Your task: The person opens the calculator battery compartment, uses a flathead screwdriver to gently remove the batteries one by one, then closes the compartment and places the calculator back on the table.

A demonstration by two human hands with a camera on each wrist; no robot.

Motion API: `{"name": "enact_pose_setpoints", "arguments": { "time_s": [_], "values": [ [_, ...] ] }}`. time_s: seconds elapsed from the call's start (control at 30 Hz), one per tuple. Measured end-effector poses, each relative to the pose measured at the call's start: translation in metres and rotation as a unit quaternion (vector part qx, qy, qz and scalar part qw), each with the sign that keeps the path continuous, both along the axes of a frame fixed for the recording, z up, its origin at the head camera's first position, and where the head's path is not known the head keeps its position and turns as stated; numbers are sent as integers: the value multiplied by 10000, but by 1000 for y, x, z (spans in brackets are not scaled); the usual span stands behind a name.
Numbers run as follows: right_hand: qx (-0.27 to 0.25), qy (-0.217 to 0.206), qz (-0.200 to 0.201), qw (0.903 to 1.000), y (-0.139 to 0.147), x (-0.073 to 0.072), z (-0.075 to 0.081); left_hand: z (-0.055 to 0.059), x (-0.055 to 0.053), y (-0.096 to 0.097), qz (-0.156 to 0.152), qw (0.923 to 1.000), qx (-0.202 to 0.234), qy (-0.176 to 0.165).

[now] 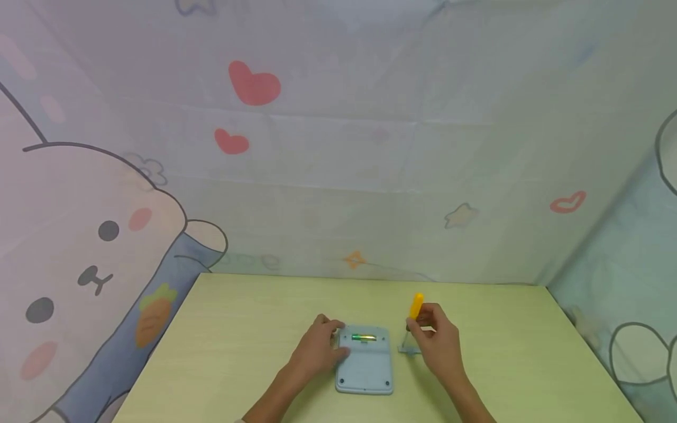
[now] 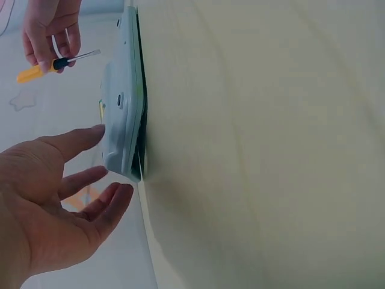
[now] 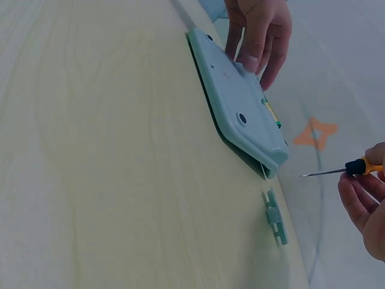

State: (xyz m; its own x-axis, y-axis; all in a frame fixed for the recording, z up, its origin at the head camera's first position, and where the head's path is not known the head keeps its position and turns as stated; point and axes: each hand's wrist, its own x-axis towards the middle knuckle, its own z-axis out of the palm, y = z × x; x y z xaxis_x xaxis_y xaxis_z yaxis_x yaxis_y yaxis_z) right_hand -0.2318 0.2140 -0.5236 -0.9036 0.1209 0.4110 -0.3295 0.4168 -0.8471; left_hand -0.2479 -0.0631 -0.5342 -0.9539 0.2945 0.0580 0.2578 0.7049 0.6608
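Note:
A light blue device (image 1: 365,370), shaped like a calculator, lies face down on the table, its battery slot uncovered. In that slot sits a green and gold battery (image 1: 364,338). My left hand (image 1: 317,346) rests at the device's left edge, thumb touching its back and fingers loosely spread near the upper corner. Between thumb and fingers, my right hand (image 1: 438,341) holds a screwdriver (image 1: 416,306) by its yellow handle, the metal tip pointing down. Beneath that tip lies a small light blue battery cover (image 3: 275,218), apart from the device.
The pale yellow-green table (image 1: 254,311) reaches back to a hanging cloth (image 1: 338,153) printed with hearts, stars and a cartoon animal. Another cloth panel (image 1: 634,252) hangs along the right side.

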Motion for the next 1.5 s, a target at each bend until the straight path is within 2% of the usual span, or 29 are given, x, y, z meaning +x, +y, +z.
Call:
{"name": "enact_pose_setpoints", "arguments": {
  "time_s": [0.07, 0.27, 0.4, 0.73, 1.0, 1.27, 1.5],
  "values": [
    [-70, -11, 69, 10000, 2, 0, 0, 2, 0, 0, -94, 9999, -69, 98],
    [-45, -106, 80, 9999, 7, 2, 1, 3, 3, 2, -689, 9968, -284, 303],
    [31, -141, 72, 9999, 11, 3, 1, -1, 4, 3, -862, 9941, -468, 455],
    [317, -53, 50, 9995, 23, 5, 2, -4, -1, 4, -921, 9926, -541, 584],
    [677, 88, -111, 9976, 33, 5, 0, -3, -6, 5, -833, 9939, -569, 455],
    [821, 117, -190, 9964, 42, 4, -6, -6, -10, 5, -770, 9929, -689, 587],
    [930, -102, -322, 9951, 50, 2, -13, -3, -10, 6, -642, 9945, -677, 479]
  ]
}}
